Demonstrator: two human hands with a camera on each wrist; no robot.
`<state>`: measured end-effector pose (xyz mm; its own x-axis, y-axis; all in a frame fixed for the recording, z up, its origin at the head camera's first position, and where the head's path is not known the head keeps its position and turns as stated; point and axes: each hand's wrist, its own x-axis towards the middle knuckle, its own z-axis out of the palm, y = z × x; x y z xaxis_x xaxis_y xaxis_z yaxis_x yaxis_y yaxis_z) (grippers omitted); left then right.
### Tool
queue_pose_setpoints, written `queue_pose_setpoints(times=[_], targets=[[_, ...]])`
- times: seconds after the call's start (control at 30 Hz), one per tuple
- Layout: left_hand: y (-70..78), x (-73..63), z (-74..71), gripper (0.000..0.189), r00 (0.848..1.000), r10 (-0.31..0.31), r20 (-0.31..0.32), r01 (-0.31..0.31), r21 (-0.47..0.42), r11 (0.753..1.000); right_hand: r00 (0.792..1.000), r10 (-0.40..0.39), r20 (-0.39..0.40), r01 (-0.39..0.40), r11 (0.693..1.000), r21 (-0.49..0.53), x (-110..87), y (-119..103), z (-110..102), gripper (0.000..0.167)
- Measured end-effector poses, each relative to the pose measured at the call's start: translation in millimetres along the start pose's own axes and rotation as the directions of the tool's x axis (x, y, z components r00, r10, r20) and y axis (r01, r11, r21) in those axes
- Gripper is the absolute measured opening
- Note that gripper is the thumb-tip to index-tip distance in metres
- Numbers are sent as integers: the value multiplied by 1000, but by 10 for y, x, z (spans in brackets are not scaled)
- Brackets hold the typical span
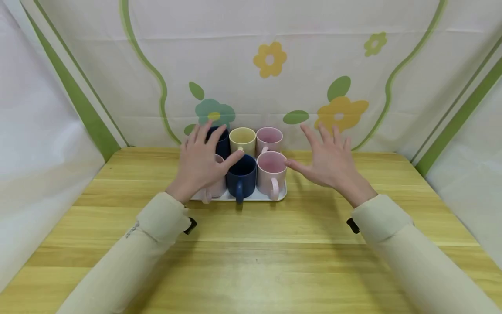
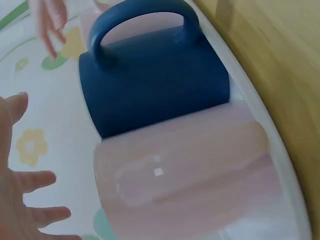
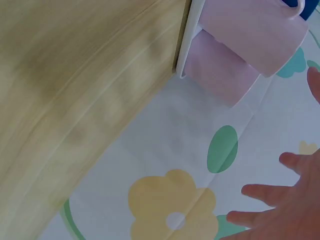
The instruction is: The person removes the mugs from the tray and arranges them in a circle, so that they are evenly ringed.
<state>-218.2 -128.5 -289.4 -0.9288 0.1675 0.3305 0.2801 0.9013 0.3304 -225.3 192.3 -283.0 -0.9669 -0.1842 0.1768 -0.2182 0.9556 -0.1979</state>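
Observation:
Several mugs stand in two rows on a white tray (image 1: 255, 197). In the front row are a pink mug (image 1: 217, 188) at the left, partly behind my left hand, a navy mug (image 1: 241, 176) in the middle and another pink mug (image 1: 271, 174) at the right. Behind them stand a second navy mug (image 1: 223, 144), a yellow mug (image 1: 242, 138) and a pink mug (image 1: 269, 138). My left hand (image 1: 201, 159) hovers over the tray's left end, fingers spread. To the right of the tray, my right hand (image 1: 329, 161) is held with fingers spread, its thumb near the front right mug.
The tray sits toward the back of a wooden table (image 1: 251, 261). A white curtain (image 1: 235, 56) with printed flowers and leaves hangs right behind it. White cloth sides (image 1: 43, 131) with green stripes flank the table.

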Motion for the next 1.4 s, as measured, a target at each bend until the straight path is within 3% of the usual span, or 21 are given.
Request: queue_pose_setpoints(times=[0.1, 0.17, 0.3, 0.43, 0.53, 0.63, 0.7, 0.77, 0.83, 0.93, 1.03, 1.13, 1.2, 1.4], targets=[[-124, -80, -44, 87, 999, -28, -35, 23, -121, 992, 999, -33, -31, 35, 998, 52, -48, 32, 18, 106], [-221, -129, -56, 86, 997, -65, -48, 53, -217, 975, 998, -45, -47, 50, 994, 98, -77, 50, 40, 104], [-402, -232, -54, 82, 985, -162, -52, 125, -425, 896, 999, -41, 9, 36, 957, 289, -132, 51, 71, 98], [-566, -318, -20, 73, 959, -283, -24, 211, -604, 769, 993, -40, 111, -19, 873, 487, -177, -14, 77, 90], [-662, -342, 23, 71, 923, -381, 58, 304, -720, 625, 988, -42, 148, -50, 825, 562, -206, -72, 77, 82], [-734, -359, 70, 75, 879, -452, 150, 390, -773, 501, 982, -32, 188, -93, 778, 622, -230, -124, 92, 73], [-780, -379, 99, 78, 853, -481, 203, 437, -781, 445, 974, -27, 224, -130, 744, 655, -237, -153, 111, 65], [-833, -401, 128, 80, 830, -499, 249, 483, -768, 420, 963, -25, 269, -175, 701, 692, -241, -177, 136, 57], [-883, -417, 155, 78, 813, -505, 289, 523, -743, 417, 952, -32, 304, -208, 661, 721, -245, -190, 158, 49], [-939, -437, 182, 74, 804, -493, 333, 563, -695, 448, 934, -49, 354, -258, 593, 763, -254, -197, 196, 44], [-971, -454, 197, 75, 807, -463, 367, 580, -644, 500, 915, -58, 400, -312, 527, 790, -264, -206, 239, 44], [-998, -466, 207, 81, 811, -427, 400, 583, -616, 530, 899, -49, 436, -364, 472, 803, -261, -225, 292, 46], [-1023, -471, 210, 84, 815, -403, 416, 579, -605, 547, 893, -39, 449, -386, 448, 807, -255, -239, 332, 46], [-1130, -482, 213, 93, 811, -355, 465, 583, -592, 557, 881, -22, 472, -418, 429, 801, -227, -287, 434, 45]])
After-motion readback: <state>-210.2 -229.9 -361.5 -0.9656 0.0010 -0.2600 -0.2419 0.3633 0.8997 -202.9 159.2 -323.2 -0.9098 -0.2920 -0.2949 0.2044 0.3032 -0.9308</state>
